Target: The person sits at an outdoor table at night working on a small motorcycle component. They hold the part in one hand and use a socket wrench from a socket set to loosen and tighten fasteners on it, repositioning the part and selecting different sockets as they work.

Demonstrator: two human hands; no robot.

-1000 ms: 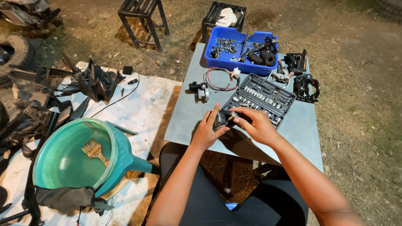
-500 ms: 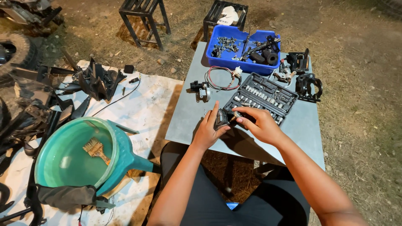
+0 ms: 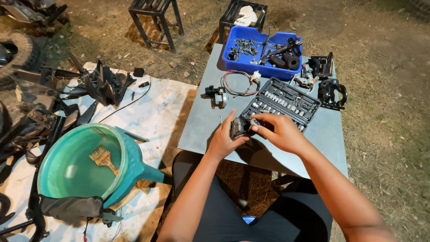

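Both hands meet over the near part of a grey metal table (image 3: 204, 127). My left hand (image 3: 226, 136) grips a small dark metal part (image 3: 238, 127) from the left. My right hand (image 3: 280, 131) pinches the same part's top with thumb and fingers. Just behind them lies an open black socket set case (image 3: 286, 101) with rows of shiny sockets.
A blue bin (image 3: 251, 67) of bolts and black parts sits at the table's far end, with a red wire loop (image 3: 235, 83), a small black part (image 3: 216, 95) and black brackets (image 3: 331, 92). On the white sheet (image 3: 152, 121) to the left stands a teal basin (image 3: 83, 163) holding a brush (image 3: 103, 157), beside black machine parts (image 3: 105, 83).
Both hands have stayed on the small part; the right fingers have shifted slightly over its top. The view has moved a little.
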